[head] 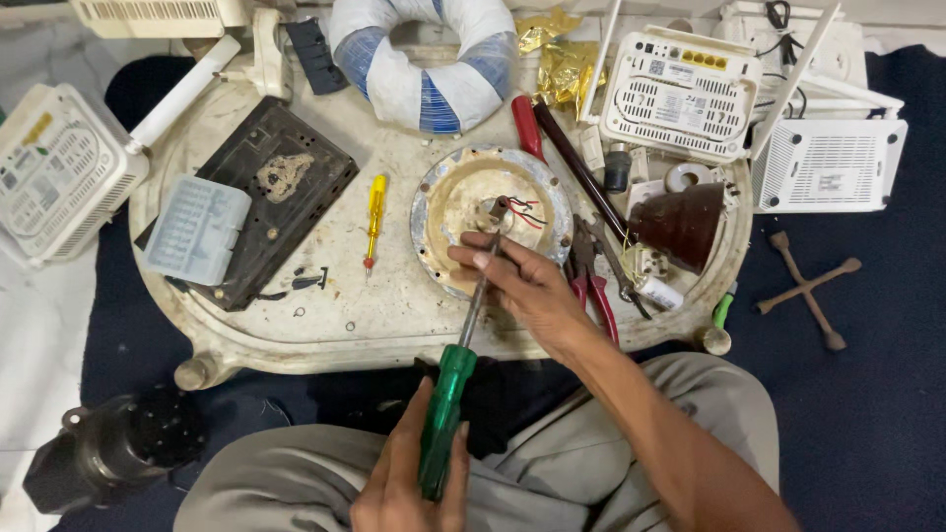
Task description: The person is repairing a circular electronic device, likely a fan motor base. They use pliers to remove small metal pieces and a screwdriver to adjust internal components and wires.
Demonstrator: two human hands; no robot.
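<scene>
My left hand (404, 478) grips the green handle of a long screwdriver (445, 404) low in the view, over my lap. The metal shaft runs up to the middle of a round, worn metal plate (434, 197) on the low table. My right hand (527, 286) lies on the plate's near rim, and its thumb and fingers pinch the shaft close to the tip. Thin red and black wires (529, 213) stick out at the plate's centre, just beyond my fingertips.
On the oval white table (296, 335) lie a yellow screwdriver (374, 212), a black board (266, 187), a translucent box (197, 227), red pliers (596, 296) and a brown dome (680, 222). White routers (680, 94) stand behind. A wooden cross (808, 286) and a black motor (113, 448) sit on the floor.
</scene>
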